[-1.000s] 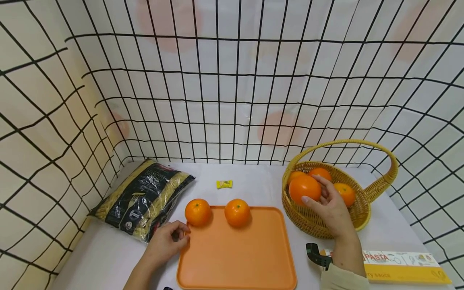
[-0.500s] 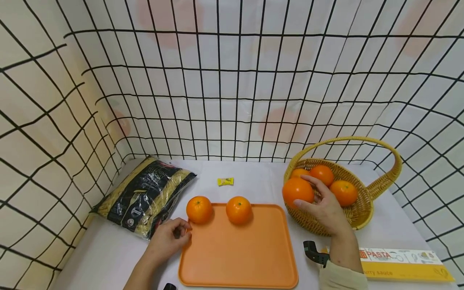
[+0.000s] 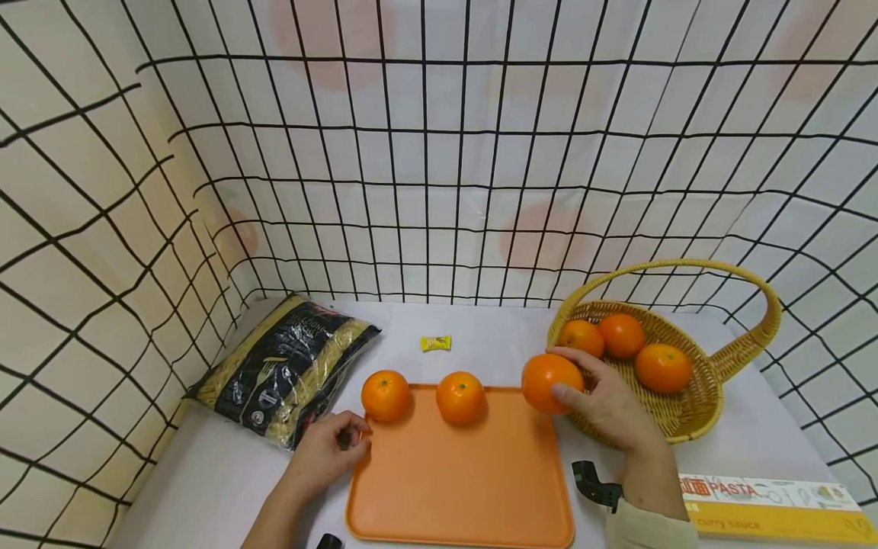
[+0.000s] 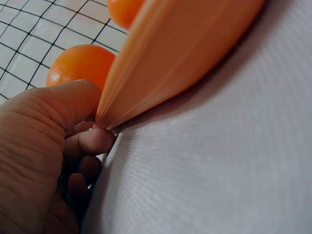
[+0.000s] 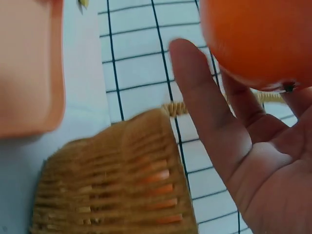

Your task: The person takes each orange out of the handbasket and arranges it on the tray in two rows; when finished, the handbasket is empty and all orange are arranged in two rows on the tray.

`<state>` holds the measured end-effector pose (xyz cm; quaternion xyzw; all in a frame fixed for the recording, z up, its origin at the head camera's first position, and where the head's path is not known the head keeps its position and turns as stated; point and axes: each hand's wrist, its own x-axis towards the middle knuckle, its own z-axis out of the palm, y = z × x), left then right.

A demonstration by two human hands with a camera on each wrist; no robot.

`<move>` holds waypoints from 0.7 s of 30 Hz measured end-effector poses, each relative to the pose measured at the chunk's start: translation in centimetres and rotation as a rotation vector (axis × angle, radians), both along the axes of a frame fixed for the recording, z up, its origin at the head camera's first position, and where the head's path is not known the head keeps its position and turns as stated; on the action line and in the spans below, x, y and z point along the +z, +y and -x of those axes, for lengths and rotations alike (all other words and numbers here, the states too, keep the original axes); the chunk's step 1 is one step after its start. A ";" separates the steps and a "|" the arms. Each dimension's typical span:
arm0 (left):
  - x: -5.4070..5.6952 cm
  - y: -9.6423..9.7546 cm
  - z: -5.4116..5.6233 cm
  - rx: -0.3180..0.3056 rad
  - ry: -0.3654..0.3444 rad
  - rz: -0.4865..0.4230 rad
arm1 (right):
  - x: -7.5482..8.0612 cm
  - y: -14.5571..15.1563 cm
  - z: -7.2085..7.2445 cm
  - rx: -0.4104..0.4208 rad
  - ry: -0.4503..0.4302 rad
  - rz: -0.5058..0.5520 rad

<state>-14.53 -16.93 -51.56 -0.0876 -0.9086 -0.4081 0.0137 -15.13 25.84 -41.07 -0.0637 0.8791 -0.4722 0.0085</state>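
Observation:
My right hand (image 3: pixel 613 404) holds an orange (image 3: pixel 552 383) between thumb and fingers, raised over the gap between basket and tray. In the right wrist view that orange (image 5: pixel 263 41) hangs above the thumb. At the orange tray's (image 3: pixel 459 480) left edge, my left hand (image 3: pixel 329 454) pinches the rim; the left wrist view has the rim (image 4: pixel 109 114) between thumb and index finger. Two oranges sit along the tray's far edge, a left orange (image 3: pixel 386 396) near its corner and a middle orange (image 3: pixel 460 398). The wicker basket (image 3: pixel 686 423) stands right, with several oranges (image 3: pixel 663 368) inside.
A bag of pasta (image 3: pixel 288 370) lies left of the tray. Behind the tray is a small yellow wrapped packet (image 3: pixel 435 343). A pasta box (image 3: pixel 775 507) lies at front right, beyond the right wrist. Black wire grid (image 3: pixel 439 187) encloses the back and sides.
My right hand has brought its orange out of the basket, moving left and slightly down towards the tray's far right corner. The left hand stays at the rim. The head view shifts slightly.

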 end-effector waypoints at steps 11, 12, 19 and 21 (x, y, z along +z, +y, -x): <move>0.4 0.2 -0.2 0.021 -0.023 0.006 | -0.7 -1.6 0.4 0.049 -0.039 -0.057; 0.4 0.2 -0.1 0.022 -0.026 0.006 | -0.7 -1.7 0.4 0.041 -0.042 -0.070; 0.3 0.4 -0.1 0.023 -0.026 0.001 | -0.4 -2.0 0.3 0.019 -0.091 -0.072; 0.4 0.4 -0.2 0.024 -0.026 -0.001 | -0.5 -2.1 0.3 0.024 -0.112 -0.055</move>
